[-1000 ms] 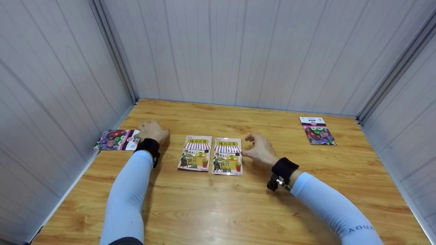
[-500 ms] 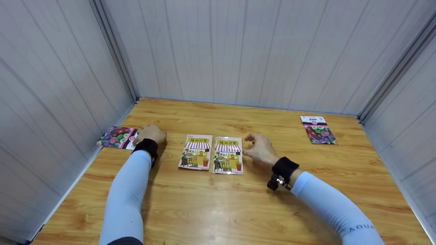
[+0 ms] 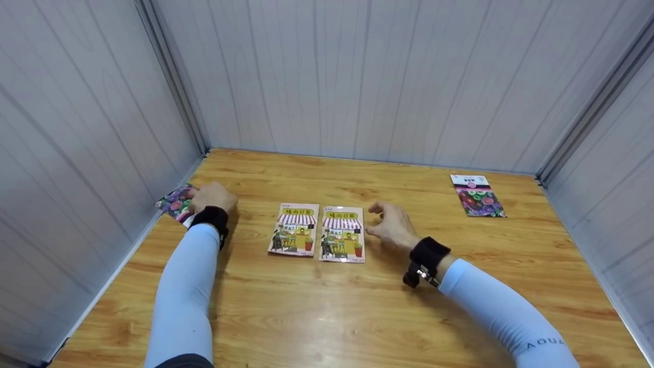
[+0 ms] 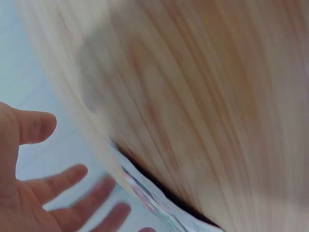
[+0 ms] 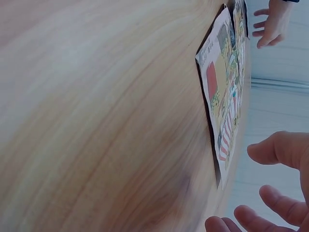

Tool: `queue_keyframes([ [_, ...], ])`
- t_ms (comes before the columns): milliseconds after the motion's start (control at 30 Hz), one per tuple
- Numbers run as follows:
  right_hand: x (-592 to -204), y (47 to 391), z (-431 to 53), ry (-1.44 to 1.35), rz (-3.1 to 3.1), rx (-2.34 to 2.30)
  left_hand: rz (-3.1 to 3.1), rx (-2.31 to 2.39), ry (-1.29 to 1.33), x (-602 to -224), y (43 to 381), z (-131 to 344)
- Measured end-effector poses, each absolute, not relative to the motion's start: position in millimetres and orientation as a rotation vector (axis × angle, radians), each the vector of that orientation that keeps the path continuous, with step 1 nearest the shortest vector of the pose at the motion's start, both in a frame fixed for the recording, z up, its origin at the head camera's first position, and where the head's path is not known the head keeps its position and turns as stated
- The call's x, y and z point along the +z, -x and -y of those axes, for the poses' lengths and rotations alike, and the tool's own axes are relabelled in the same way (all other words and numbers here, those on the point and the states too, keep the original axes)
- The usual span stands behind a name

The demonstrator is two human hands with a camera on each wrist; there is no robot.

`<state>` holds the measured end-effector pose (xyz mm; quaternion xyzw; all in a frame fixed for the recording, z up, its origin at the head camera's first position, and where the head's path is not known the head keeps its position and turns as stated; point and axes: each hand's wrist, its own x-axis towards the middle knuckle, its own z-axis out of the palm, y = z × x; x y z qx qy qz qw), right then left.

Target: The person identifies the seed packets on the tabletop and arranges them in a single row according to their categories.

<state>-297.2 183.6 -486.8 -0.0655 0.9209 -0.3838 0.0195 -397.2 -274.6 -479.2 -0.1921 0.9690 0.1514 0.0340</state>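
Along the left edge of the desk (image 3: 296, 306), left hand (image 3: 213, 198), fingers apart, is partly covering a flower packet (image 3: 172, 203); right hand (image 3: 393, 225), fingers apart, is hanging just beside a pink packet (image 3: 342, 235), well off right edge.

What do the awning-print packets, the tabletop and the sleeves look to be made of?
Packets: coated paper or plastic film, slightly glossy by their pale highlights.
Tabletop: shiny wood or wood-look laminate; grain and reflected glare show.
Sleeves: probably matt stretch fabric, clinging with small wrinkles.
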Motion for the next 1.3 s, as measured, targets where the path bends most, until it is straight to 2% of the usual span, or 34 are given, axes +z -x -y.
queue_keyframes([
  [333,-490,298,-200,0.205,-2.906,-1.127,-2.838,0.452,0.891,-491,404,296],
  [633,-486,298,-208,0.175,-2.913,-1.126,-2.765,0.480,0.945,-491,403,310],
  [1133,-488,294,-208,0.166,-2.883,-1.188,-2.617,0.881,1.027,-479,397,343],
  [1300,-490,294,-208,0.173,-2.904,-1.179,-2.676,0.900,0.913,-490,404,364],
])
